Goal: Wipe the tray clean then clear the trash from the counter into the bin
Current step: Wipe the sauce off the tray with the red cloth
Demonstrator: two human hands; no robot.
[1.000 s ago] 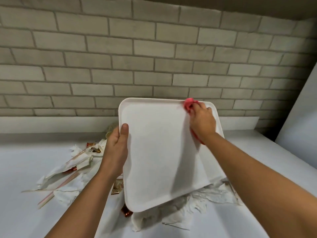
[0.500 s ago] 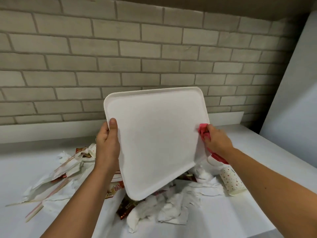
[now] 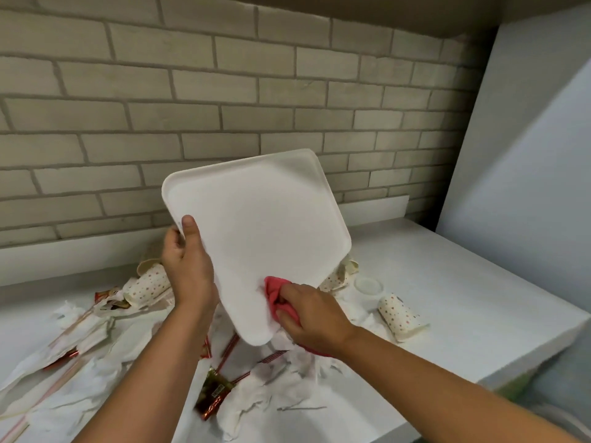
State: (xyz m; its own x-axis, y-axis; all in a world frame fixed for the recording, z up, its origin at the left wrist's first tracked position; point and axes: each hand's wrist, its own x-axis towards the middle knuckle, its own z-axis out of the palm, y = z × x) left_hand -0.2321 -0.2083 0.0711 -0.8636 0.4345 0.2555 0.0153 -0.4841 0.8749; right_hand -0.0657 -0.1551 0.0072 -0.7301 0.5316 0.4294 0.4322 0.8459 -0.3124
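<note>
— Holding what, nearest us?
— The right hand (image 3: 313,318) bunches a red cloth (image 3: 274,294) against the tray (image 3: 256,225) at its lowest corner. Beyond, the left hand (image 3: 187,273) clamps its side edge, thumb on top, above the trash (image 3: 256,398) on the counter (image 3: 463,282).
— Risk?
— Hard wiping could lever it from that one-sided grip.

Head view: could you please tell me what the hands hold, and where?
The left hand grips the white tray by its left edge; the right hand holds a bunched red cloth against the tray's lower corner.
</note>
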